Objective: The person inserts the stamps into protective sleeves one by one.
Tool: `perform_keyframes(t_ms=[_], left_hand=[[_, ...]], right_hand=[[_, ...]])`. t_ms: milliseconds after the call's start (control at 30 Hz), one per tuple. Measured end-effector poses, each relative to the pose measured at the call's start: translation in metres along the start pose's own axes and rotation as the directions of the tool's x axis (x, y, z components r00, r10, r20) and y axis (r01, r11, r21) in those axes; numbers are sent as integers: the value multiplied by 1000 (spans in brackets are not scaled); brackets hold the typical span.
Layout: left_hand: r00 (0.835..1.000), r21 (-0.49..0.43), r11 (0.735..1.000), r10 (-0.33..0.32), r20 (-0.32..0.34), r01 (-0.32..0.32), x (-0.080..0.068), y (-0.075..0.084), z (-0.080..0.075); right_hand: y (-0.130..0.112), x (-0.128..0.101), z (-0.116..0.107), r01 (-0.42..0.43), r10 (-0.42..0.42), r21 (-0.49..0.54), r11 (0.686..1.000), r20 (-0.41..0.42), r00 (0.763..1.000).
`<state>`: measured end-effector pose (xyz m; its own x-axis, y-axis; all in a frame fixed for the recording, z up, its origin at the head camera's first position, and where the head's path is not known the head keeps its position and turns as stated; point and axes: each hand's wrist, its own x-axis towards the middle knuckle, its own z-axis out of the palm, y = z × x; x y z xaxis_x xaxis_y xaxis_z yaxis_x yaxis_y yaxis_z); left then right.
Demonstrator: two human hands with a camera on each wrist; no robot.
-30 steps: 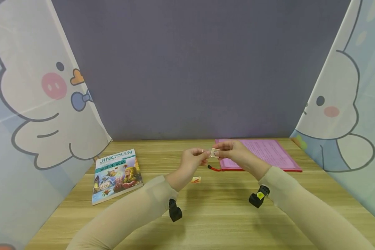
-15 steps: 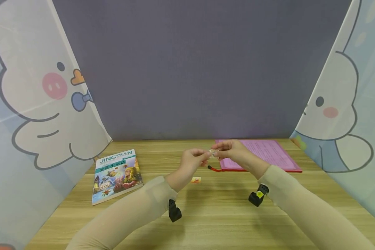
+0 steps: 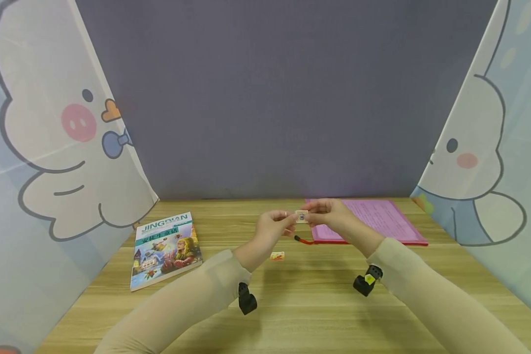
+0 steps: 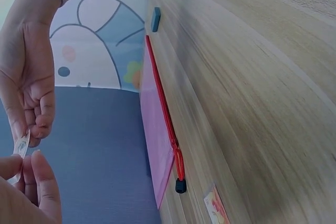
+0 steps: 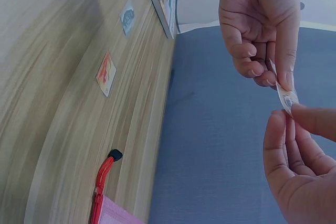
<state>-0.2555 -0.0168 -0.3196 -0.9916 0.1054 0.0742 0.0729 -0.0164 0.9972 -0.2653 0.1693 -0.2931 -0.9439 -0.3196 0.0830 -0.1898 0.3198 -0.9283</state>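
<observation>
A small whitish card with a dark printed mark is up in the air above the table, face toward the head camera. My left hand pinches its left edge between thumb and fingers. From the other side my right hand pinches the right edge. Both wrist views show the thin card edge-on, slightly bent in the right wrist view, with fingertips at each end. Below the hands, a small orange-and-yellow picture card lies flat on the table. A bluish-grey card lies beyond it in the right wrist view.
A pink zip pouch with a red zipper and cord lies behind the right hand. At left is a picture book. The left wrist view shows a small teal block near the pouch. A grey panel stands behind.
The whitish card has shifted slightly left and turned from tilted to about level, its printed mark showing more. Both hands stay in nearly the same place.
</observation>
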Motion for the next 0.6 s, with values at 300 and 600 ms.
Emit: perform_keyframes(t_ms=[300, 600], left_hand=[[1000, -21, 1000, -9, 22, 10, -2, 2, 0], [1000, -23, 1000, 0, 13, 0, -1, -1, 1]], right_hand=[[1, -4, 3, 0, 1, 19, 1000, -46, 999], [2, -2, 6, -1, 0, -13, 1000, -61, 998]])
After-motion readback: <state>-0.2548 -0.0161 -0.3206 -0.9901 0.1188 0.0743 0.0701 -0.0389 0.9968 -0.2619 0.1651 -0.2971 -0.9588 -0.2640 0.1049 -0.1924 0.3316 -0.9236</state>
